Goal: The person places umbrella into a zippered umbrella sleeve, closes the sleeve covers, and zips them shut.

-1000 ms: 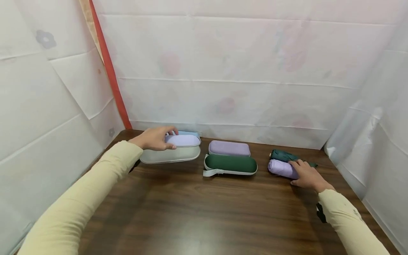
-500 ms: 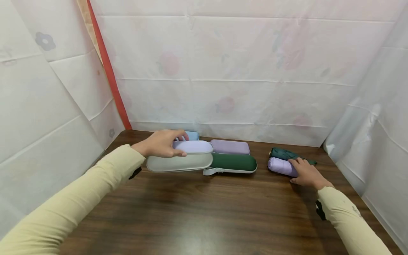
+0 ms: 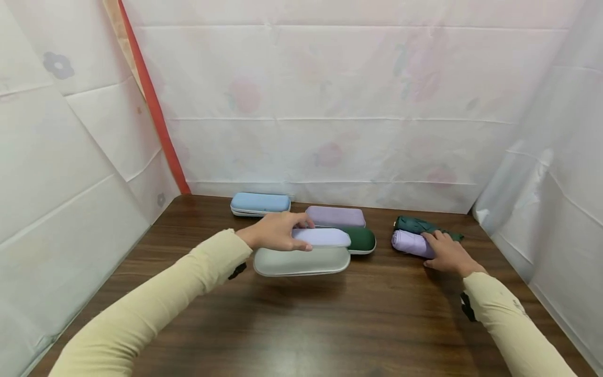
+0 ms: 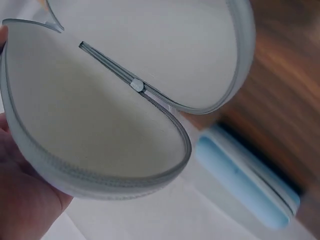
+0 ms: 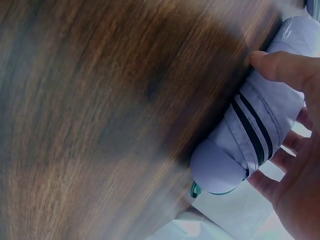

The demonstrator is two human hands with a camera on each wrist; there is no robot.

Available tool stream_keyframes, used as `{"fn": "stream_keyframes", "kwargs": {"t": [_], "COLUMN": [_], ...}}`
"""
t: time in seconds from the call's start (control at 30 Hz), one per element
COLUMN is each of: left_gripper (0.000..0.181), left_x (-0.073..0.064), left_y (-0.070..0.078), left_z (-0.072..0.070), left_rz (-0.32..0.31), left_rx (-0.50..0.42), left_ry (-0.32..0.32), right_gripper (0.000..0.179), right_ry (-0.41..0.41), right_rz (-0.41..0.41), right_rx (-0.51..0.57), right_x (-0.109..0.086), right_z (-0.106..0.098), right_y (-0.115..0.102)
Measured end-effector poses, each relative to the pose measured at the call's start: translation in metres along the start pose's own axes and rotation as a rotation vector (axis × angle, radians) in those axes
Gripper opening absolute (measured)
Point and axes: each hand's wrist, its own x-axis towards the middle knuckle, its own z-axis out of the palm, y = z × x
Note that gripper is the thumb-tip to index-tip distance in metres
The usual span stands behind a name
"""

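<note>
My left hand (image 3: 279, 232) grips a pale lavender zip case (image 3: 325, 237) by its back and holds it above the table, in front of the other cases. Its two halves gape apart, and the left wrist view shows the bare whitish inside (image 4: 100, 120) and a zip slider (image 4: 137, 85). At the right, my right hand (image 3: 449, 254) holds a lavender folded umbrella (image 3: 411, 244) that lies on the table. In the right wrist view, my thumb (image 5: 272, 65) is on one side of the umbrella and the fingers are on the other. A dark green folded umbrella (image 3: 414, 224) lies just behind.
A light blue case (image 3: 260, 202) stands at the back left of the wooden table (image 3: 292, 324). Behind the held case are a purple case (image 3: 335, 215) and a dark green case (image 3: 364, 240), partly covered from view. White patterned sheets (image 3: 330, 104) hang around the table.
My left hand has carried the gaping lavender case to the right and nearer, uncovering the light blue case and hiding part of the dark green one. My right hand stays on the lavender umbrella.
</note>
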Motion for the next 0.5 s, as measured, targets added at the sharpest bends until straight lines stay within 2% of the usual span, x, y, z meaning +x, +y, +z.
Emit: {"fn": "stream_keyframes", "kwargs": {"t": [0.17,0.5], "left_gripper": [0.043,0.042], "left_x": [0.01,0.021], "left_y": [0.003,0.002], "left_z": [0.019,0.051], "left_rz": [0.002,-0.065], "left_rx": [-0.02,-0.09], "left_ry": [-0.029,-0.085], "right_gripper": [0.072,0.066], "right_ry": [-0.004,0.011], "right_rz": [0.016,0.036], "right_rx": [0.001,0.017], "right_x": [0.001,0.002], "right_z": [0.0,0.001], "right_y": [-0.003,-0.013]}}
